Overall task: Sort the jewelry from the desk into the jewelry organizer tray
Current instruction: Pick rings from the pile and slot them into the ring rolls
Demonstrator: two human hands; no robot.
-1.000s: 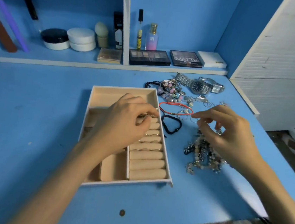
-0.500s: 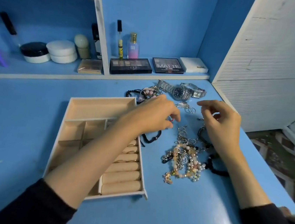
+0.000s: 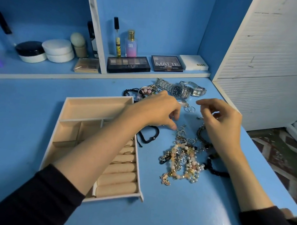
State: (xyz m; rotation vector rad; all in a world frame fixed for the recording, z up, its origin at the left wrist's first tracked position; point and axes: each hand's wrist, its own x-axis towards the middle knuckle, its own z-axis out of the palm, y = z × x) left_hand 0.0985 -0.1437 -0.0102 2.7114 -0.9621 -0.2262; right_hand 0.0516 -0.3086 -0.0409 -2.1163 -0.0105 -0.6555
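On the blue desk [image 3: 32,117], just right of the tray [image 3: 97,97], sits the jewelry heap [image 3: 181,158]: beads, pearls, thin chains & charms all mixed up. L hand [image 3: 155,111] reaches across the tray w/ fingers curled down, thumb tip at the little silver bits at the top of the heap; can't tell if it has pinched one. R hand [image 3: 218,124] hangs just above the desk, fingers bent in, maybe w/ a fine chain btw thumb & finger, but it's too small to tell. Two watches [image 3: 180,90] lie at the back, and a black cord bracelet [image 3: 148,136] lies just beside the tray. A few rings sit in the ring rolls [image 3: 120,175]. I think this stuff is light & floppy, and the chains will snag on each other. Best to lift one piece slowly, by its clasp or a big bead, not a fistful. Watches look heavier & stiffer, so grab those by the band.
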